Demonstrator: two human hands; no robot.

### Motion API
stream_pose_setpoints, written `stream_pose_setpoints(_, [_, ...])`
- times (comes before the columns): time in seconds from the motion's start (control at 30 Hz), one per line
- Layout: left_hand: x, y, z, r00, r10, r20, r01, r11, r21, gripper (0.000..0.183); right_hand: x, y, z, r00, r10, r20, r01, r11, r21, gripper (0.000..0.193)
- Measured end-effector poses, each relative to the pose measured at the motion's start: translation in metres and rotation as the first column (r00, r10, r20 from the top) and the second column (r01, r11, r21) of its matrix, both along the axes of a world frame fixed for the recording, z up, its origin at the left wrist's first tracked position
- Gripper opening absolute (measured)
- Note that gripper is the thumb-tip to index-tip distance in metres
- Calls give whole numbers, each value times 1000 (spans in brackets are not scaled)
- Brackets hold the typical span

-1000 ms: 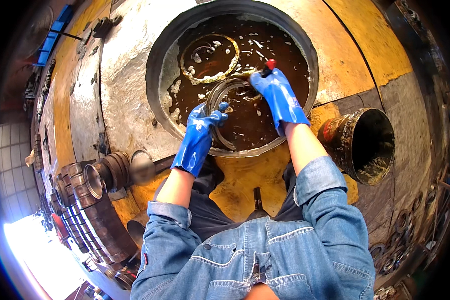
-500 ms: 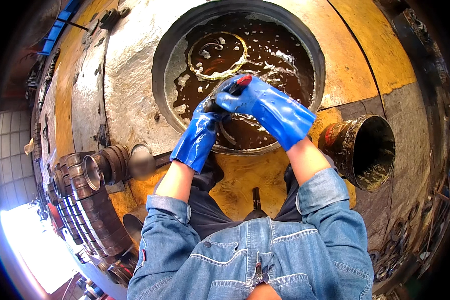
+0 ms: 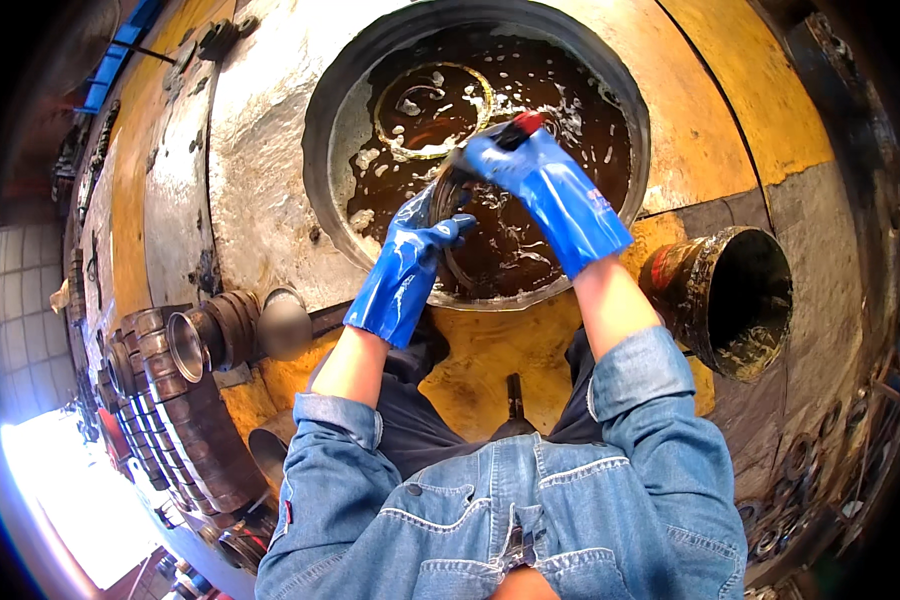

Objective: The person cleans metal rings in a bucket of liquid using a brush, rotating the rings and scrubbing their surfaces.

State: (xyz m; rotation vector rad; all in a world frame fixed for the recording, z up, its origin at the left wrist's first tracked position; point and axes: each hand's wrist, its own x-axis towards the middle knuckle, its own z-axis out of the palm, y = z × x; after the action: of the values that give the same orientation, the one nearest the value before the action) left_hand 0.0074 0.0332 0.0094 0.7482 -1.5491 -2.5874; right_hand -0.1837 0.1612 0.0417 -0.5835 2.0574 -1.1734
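Both my hands wear long blue rubber gloves over a round metal basin (image 3: 322,150) filled with dark brown oily liquid. My left hand (image 3: 415,250) grips the lower edge of a dark metal ring (image 3: 448,200) held up out of the liquid. My right hand (image 3: 530,170) is closed around a red-handled brush (image 3: 520,126) and presses it on the ring's upper edge. A second, brass-coloured ring (image 3: 432,110) lies flat in the liquid at the basin's far left.
A greasy open can (image 3: 735,300) stands right of the basin on the yellow and grey worktop. Stacked metal rings and cylindrical sleeves (image 3: 185,400) lie at the lower left. More small metal parts (image 3: 820,480) line the right edge.
My right hand with the brush moved from the basin's right side to the left, onto the ring's top. My left hand lifted the ring higher out of the liquid.
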Motion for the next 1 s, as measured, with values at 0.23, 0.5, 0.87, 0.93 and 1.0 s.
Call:
stream_pose_setpoints(0.23, [0, 3, 16, 992, 7, 129, -1, 999, -42, 44, -9, 45, -38, 932, -298, -207, 345, 902, 258, 45])
stream_pose_setpoints(0.5, [-2, 3, 6, 990, 34, 135, -25, 998, -66, 41, -26, 34, -26, 983, -170, 66, 175, 981, -80, 36])
stream_pose_setpoints(0.87, [3, 4, -10, 961, 252, 113, -216, 940, -264, 28, 9, 4, -14, 940, -238, -246, 210, 969, -133, 21])
stream_pose_setpoints(0.93, [2, 10, -5, 953, 286, 96, -265, 945, -190, 29, 8, 16, 32, 962, -267, -49, 267, 964, -8, 23])
stream_pose_setpoints(1.0, [9, 0, -11, 949, 284, 135, -246, 938, -244, 30, 12, -19, 17, 994, 93, 65, -88, 994, -70, 25])
